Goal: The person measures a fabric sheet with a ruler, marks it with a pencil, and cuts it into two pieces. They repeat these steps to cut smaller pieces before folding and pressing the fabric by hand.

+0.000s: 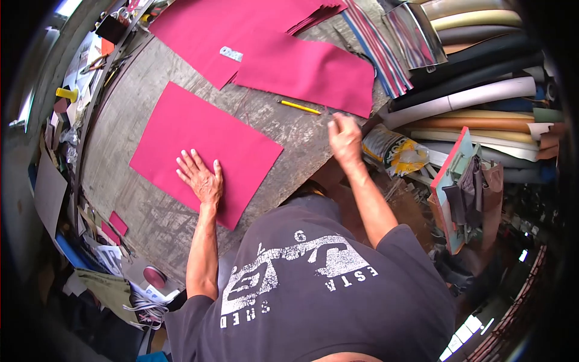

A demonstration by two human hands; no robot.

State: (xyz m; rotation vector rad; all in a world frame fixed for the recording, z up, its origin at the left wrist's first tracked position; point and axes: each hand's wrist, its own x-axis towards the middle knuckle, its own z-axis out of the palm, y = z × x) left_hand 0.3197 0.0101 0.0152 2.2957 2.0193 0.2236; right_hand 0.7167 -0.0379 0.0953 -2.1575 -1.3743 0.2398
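My left hand (201, 179) lies flat with its fingers spread on a rectangular pink-red sheet (181, 130) on the worn table. Near the table's right edge, my right hand (345, 137) is raised with its fingers curled together; whether they hold anything is too small to tell. Just left of that hand, a yellow pencil (300, 107) rests on the tabletop. Beyond it lies a second pink-red piece (307, 69), its lower edge close to the pencil. This piece overlaps a larger stack of pink-red sheets (205, 36) with a small pale label (230, 54) on top.
The scratched table (114, 139) has a raised strip along its left side. Rolls of material (464, 99) fill the right side. Striped strips (380, 48) hang near the far right corner. A yellow and white bag (395, 149) sits beside the right edge. Small pink-red scraps (118, 223) lie at lower left.
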